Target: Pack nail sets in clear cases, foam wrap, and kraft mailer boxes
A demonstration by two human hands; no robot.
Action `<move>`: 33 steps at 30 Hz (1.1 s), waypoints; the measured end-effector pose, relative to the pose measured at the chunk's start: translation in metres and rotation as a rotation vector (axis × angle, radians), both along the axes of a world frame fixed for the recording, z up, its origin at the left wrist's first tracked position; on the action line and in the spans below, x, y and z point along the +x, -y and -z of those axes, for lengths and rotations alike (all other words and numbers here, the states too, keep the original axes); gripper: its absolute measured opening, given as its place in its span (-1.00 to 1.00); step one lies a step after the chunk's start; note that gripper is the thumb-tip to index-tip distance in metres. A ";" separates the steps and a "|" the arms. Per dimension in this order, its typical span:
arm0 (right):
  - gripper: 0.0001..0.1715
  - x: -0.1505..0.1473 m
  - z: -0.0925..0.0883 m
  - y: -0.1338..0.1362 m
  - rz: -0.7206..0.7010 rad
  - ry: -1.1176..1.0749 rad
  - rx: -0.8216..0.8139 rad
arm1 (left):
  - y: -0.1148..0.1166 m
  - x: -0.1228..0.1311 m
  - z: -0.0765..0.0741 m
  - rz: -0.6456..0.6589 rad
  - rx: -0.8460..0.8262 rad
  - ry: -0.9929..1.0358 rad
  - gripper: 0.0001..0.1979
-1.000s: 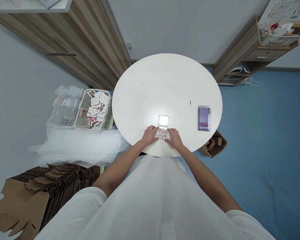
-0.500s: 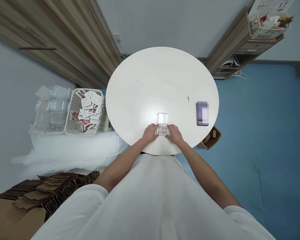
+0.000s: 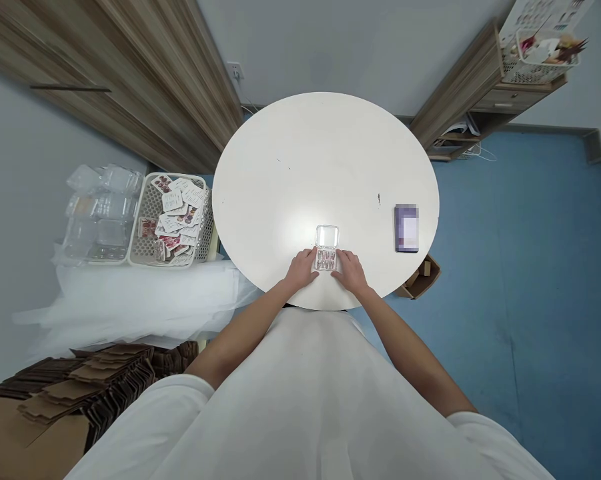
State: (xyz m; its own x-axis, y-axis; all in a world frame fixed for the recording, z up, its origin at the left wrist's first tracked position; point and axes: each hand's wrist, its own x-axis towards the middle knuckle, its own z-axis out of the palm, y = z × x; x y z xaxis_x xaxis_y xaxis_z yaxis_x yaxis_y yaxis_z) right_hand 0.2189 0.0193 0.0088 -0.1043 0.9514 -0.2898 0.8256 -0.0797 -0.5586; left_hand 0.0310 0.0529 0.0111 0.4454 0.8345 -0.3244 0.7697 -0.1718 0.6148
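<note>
A small clear plastic box (image 3: 326, 259) lies on the white oval table (image 3: 325, 153) near its front edge. Its transparent lid (image 3: 327, 235) is folded back, away from me. Inside the box are rows of small pinkish and silvery pieces, too small to name; they look like press-on nails. My left hand (image 3: 300, 269) grips the box's left side, fingers at the hinge end and thumb by the near corner. On the opposite side my right hand (image 3: 351, 271) grips it in the same way, thumb and fingers bent around the edge.
A purple box (image 3: 406, 228), partly blurred, lies on the table's right. Left of the table are a white basket (image 3: 207, 220) of printed cards, clear plastic containers (image 3: 115, 207), white sheeting (image 3: 145, 293) and folded brown cardboard (image 3: 95, 380). An open carton (image 3: 423, 283) stands below the right edge.
Both hands stay at the sides of the box, with their fingers shifted slightly outward. The box barely moves; the whole view shifts a little.
</note>
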 end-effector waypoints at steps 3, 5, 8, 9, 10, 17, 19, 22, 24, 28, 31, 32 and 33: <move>-0.21 0.000 -0.002 0.006 0.047 -0.071 -0.016 | 0.004 -0.002 -0.004 -0.108 -0.086 0.104 -0.26; -0.23 0.000 -0.004 0.010 0.119 -0.154 -0.050 | 0.008 -0.005 -0.005 -0.205 -0.171 0.163 -0.32; -0.26 0.000 -0.004 0.012 0.273 -0.308 -0.137 | 0.012 -0.008 -0.004 -0.359 -0.297 0.254 -0.45; -0.27 0.000 -0.004 0.011 0.330 -0.355 -0.167 | 0.013 -0.009 -0.003 -0.414 -0.339 0.290 -0.49; -0.29 0.000 -0.004 0.010 0.385 -0.399 -0.193 | 0.013 -0.009 -0.001 -0.469 -0.379 0.327 -0.51; -0.37 -0.006 -0.002 -0.005 0.584 -0.604 -0.291 | 0.008 -0.001 0.008 -0.660 -0.486 0.467 -0.54; -0.41 -0.008 -0.004 -0.008 0.585 -0.640 -0.307 | 0.008 0.001 0.006 -0.670 -0.487 0.489 -0.58; -0.45 -0.012 -0.012 -0.009 0.556 -0.719 -0.314 | 0.008 0.000 0.000 -0.659 -0.487 0.556 -0.66; -0.46 -0.015 -0.020 -0.008 0.545 -0.764 -0.296 | 0.009 -0.003 -0.007 -0.670 -0.481 0.596 -0.69; -0.47 -0.018 -0.041 0.000 0.525 -0.866 -0.267 | 0.009 -0.010 -0.022 -0.715 -0.479 0.636 -0.74; -0.46 -0.020 -0.054 0.006 0.494 -0.935 -0.262 | 0.010 -0.013 -0.032 -0.680 -0.422 0.606 -0.78; -0.45 -0.020 -0.058 0.007 0.487 -0.949 -0.258 | 0.011 -0.014 -0.036 -0.659 -0.389 0.586 -0.79; -0.45 -0.020 -0.061 0.009 0.481 -0.961 -0.254 | 0.012 -0.015 -0.039 -0.641 -0.355 0.568 -0.79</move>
